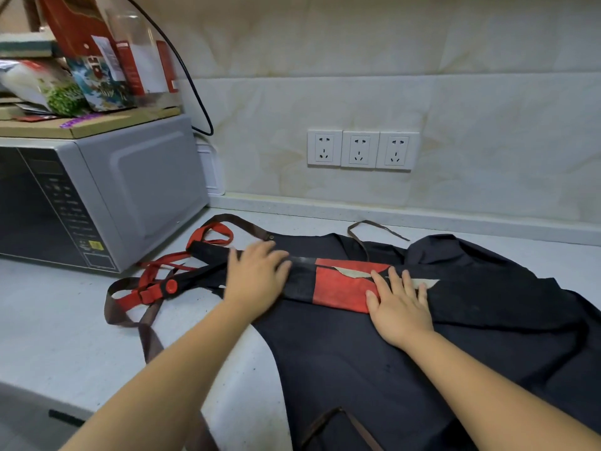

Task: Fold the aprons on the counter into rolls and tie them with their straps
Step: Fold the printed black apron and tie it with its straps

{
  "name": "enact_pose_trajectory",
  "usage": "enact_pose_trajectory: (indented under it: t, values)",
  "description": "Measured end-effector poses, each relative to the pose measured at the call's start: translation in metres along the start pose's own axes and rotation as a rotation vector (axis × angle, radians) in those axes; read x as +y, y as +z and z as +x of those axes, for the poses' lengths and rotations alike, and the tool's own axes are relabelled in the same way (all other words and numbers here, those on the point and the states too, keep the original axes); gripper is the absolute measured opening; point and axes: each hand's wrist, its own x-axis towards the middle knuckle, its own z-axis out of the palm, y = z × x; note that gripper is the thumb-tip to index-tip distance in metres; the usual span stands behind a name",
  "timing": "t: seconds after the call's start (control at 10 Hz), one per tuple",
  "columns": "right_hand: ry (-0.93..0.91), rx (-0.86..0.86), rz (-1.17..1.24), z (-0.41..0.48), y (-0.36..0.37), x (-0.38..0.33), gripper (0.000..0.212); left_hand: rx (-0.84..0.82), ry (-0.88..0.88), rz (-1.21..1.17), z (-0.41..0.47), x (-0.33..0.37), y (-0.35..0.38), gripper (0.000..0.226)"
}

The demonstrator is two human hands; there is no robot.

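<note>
Two aprons: dark apron (374, 359), red-and-black apron (338, 288); two hands, left hand (257, 275), right hand (401, 307); three sockets (359, 153); one microwave (130, 190).

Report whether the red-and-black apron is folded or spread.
Folded: the red-and-black apron lies as a narrow strip under the left hand and right hand, atop the spread dark apron. Red straps loose, untied.
</note>
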Motion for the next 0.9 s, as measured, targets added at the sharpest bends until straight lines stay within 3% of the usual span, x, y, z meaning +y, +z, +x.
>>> enact_pose_trajectory:
  t: [0.1, 0.2, 0.3, 0.4, 0.6, 0.7, 0.8, 0.9]
  values:
    - [-0.001, -0.008, 0.000, -0.002, 0.000, 0.001, 0.056, -0.217, -0.058, 0.032, -0.004, 0.023, 0.017, 0.047]
    - [-0.006, 0.002, 0.002, -0.003, 0.000, 0.002, 0.056, -0.348, -0.219, 0.022, -0.005, -0.005, 0.026, 0.057]
    - [-0.010, 0.010, 0.000, -0.001, 0.000, 0.003, 0.056, -0.373, -0.297, -0.010, -0.002, -0.036, 0.024, 0.056]
    - [-0.009, 0.012, -0.008, -0.001, 0.000, 0.003, 0.056, -0.349, -0.367, -0.065, 0.004, -0.065, 0.019, 0.052]
    - [-0.010, 0.008, -0.002, -0.001, 0.001, 0.000, 0.056, -0.111, -0.470, 0.040, 0.011, -0.091, 0.023, 0.037]
    - [-0.010, 0.014, -0.003, -0.001, 0.000, 0.001, 0.056, -0.080, -0.575, 0.069, 0.015, -0.097, 0.022, 0.034]
    - [-0.003, 0.013, -0.005, -0.001, 0.001, 0.002, 0.056, 0.088, -0.670, 0.123, 0.021, -0.080, 0.013, 0.035]
    - [-0.006, 0.011, -0.009, -0.001, 0.001, 0.001, 0.056, 0.157, -0.508, 0.103, 0.019, -0.051, 0.012, 0.028]
